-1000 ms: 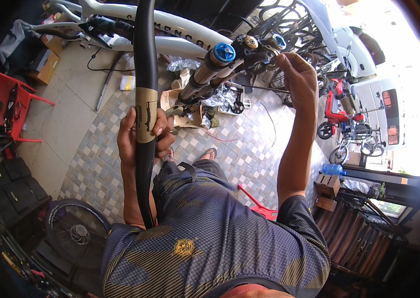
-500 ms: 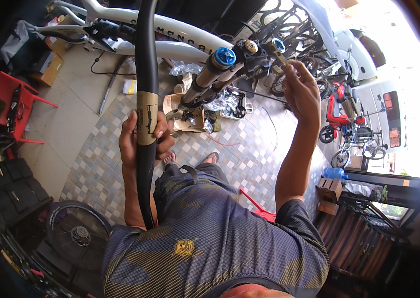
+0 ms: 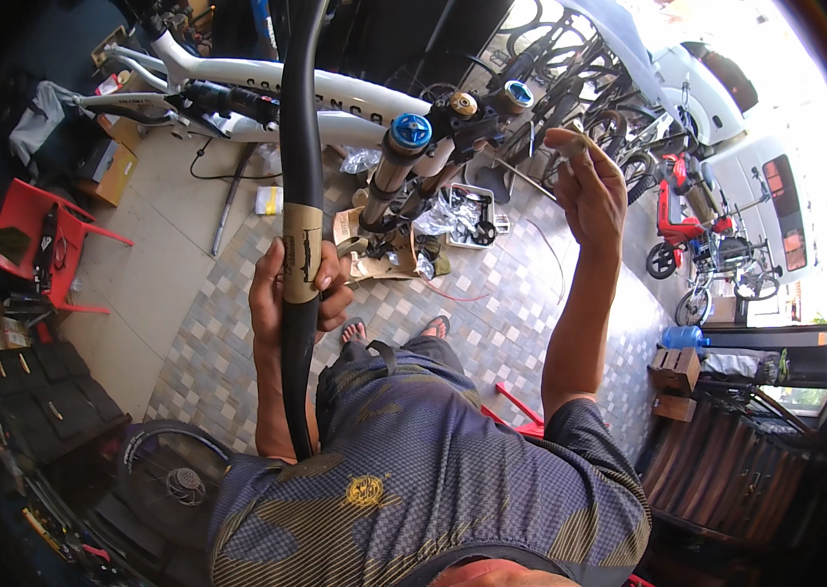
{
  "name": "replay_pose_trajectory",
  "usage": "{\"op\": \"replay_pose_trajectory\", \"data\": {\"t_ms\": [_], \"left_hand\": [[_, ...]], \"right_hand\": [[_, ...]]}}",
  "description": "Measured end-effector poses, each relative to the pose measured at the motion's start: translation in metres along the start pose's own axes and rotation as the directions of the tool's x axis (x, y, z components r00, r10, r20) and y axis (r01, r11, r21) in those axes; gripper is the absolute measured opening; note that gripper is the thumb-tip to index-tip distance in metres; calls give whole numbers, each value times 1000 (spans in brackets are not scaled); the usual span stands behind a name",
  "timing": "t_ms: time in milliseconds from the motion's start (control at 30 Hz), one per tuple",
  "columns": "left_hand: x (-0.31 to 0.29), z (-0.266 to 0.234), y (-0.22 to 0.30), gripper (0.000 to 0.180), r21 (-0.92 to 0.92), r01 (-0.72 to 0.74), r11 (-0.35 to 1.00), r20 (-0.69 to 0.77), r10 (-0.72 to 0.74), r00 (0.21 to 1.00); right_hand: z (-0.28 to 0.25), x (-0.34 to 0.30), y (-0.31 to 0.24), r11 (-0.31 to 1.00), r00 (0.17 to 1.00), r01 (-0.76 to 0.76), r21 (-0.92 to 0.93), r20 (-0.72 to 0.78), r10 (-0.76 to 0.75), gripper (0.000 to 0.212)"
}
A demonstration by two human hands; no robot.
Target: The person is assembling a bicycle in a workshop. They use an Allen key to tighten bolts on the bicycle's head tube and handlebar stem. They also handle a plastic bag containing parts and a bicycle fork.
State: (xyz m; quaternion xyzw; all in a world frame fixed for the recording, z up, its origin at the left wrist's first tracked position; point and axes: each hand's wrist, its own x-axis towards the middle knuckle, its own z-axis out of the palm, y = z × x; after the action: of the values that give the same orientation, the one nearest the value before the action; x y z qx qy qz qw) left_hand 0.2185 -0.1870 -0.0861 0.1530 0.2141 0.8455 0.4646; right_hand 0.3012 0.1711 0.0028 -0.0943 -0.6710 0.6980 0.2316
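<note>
Upright in front of my chest stands a black bicycle handlebar [image 3: 305, 147], its middle wrapped in a tan printed sleeve [image 3: 303, 249]. My left hand [image 3: 271, 293] is closed around it at that sleeve. Raised at the right, my right hand [image 3: 591, 191] has thumb and fingers pinched together. Something small and pale shows at its fingertips, too blurred to name. Left of that hand are a suspension fork [image 3: 389, 181] with blue top caps and a black stem clamp [image 3: 477, 132]. They sit at the front of a white bicycle frame [image 3: 355, 95], partly hidden behind the handlebar.
Beneath the fork lie cardboard and a tray of parts [image 3: 472, 215] on the tiled floor. A red chair [image 3: 27, 230] stands at the left, a wheel [image 3: 174, 479] at the lower left. Several bicycles and a red motorbike [image 3: 672, 201] fill the right rear.
My right hand has drawn away from the stem clamp, still pinched. The view has shifted a little, while my left hand keeps its hold on the handlebar.
</note>
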Motion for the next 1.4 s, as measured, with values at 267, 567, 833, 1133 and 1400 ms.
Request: {"op": "replay_pose_trajectory", "data": {"t_ms": [267,567,833,1133,1400], "left_hand": [[2,7,-1,64,-5,19,1000,-36,-19,999],[6,18,-2,65,19,54,998,-35,-54,998],[13,26,-5,61,53,105,993,-3,-105,994],[18,31,-10,62,74,151,986,7,-152,988],[16,28,-13,62,59,150,987,4,-150,989]], "right_hand": [[16,6,0,662,983,119,-740,-5,-183,16],[16,12,21,871,981,183,-456,27,-192,10],[18,12,26,930,987,136,-341,-31,-156,24],[13,8,2,763,991,96,-639,-7,-131,29],[17,10,-9,884,997,26,-467,71,8,31]]}}
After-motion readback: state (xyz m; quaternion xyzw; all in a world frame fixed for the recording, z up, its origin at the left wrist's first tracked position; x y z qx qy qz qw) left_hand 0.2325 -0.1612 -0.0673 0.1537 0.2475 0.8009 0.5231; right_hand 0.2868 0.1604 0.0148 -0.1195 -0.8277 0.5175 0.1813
